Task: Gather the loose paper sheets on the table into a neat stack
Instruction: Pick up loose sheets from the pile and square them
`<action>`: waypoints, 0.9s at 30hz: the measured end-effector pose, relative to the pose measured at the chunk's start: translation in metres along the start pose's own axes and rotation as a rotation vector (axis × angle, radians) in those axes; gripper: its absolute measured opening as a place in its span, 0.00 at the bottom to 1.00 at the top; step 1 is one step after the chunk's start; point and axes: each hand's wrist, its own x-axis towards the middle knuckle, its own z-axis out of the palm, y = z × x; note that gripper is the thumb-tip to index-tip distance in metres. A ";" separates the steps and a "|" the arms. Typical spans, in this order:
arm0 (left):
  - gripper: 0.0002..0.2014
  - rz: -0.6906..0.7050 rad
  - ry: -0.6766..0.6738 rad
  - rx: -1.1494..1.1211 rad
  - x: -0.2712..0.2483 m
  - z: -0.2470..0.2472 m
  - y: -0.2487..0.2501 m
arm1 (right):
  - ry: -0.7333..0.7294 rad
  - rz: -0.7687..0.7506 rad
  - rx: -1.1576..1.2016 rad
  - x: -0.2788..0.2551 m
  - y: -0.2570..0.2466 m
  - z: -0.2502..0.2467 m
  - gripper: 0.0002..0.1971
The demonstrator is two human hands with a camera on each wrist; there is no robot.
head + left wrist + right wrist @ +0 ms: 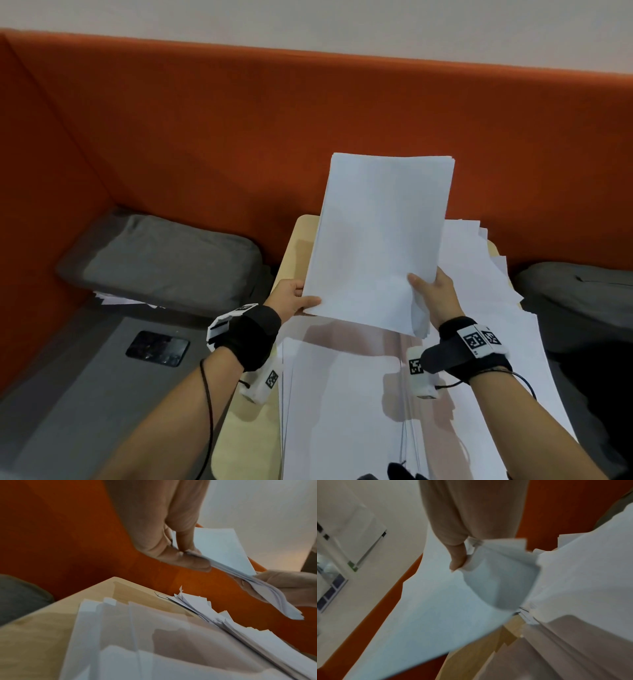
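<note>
1. The left hand is pinching the near left corner of a bundle of white sheets, thumb lying on top and fingers underneath; its grip is closing narrowly on the paper.
2. The right hand is holding the near right corner of the same bundle, thumb pressing on the top sheet and the corner curling downward under the grip.
3. The bundle is hanging in the air above the far part of the surface, tilting away from the person, with its edges lining up fairly evenly.
4. More loose paper sheets are lying spread over most of the light wooden surface, overlapping unevenly, with ragged corners sticking out along the far right side.
5. From the left wrist view, the left hand's fingers are showing beneath the bundle, and the other hand is gripping the far corner.
6. A grey cushion is sitting on the bench to the left, against the orange backrest.
7. A dark phone is lying on the grey seat near the left forearm.
</note>
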 end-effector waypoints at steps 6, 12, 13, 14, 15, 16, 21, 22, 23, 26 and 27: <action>0.16 -0.006 0.000 -0.037 -0.002 0.003 0.003 | 0.011 0.020 0.095 -0.001 0.005 -0.004 0.15; 0.19 0.010 -0.055 -0.050 -0.003 0.003 0.004 | -0.058 0.010 0.122 -0.005 0.002 -0.009 0.14; 0.19 0.020 -0.056 -0.024 -0.003 0.004 0.005 | -0.064 0.003 0.116 -0.006 0.001 -0.009 0.13; 0.17 0.039 -0.053 0.007 -0.002 0.005 0.007 | -0.064 -0.004 0.109 -0.007 0.000 -0.009 0.12; 0.15 0.058 -0.039 0.034 -0.001 0.005 0.006 | -0.063 -0.014 0.108 -0.007 -0.001 -0.009 0.10; 0.12 0.078 -0.015 0.071 -0.001 0.005 0.006 | -0.060 -0.023 0.108 -0.007 -0.002 -0.009 0.09; 0.17 0.129 0.142 0.252 0.004 0.003 0.000 | -0.053 -0.049 0.128 -0.008 -0.007 -0.010 0.11; 0.13 0.173 0.151 0.250 0.004 0.002 0.003 | -0.057 -0.055 0.127 -0.009 -0.009 -0.010 0.11; 0.06 0.218 0.137 0.219 0.002 0.001 0.010 | -0.065 -0.064 0.127 -0.010 -0.012 -0.009 0.12; 0.11 0.389 0.184 0.033 0.002 0.002 0.037 | -0.097 -0.105 0.130 -0.013 -0.021 -0.004 0.10; 0.12 0.449 0.229 -0.019 0.002 0.002 0.045 | -0.100 -0.116 0.132 -0.014 -0.024 -0.001 0.09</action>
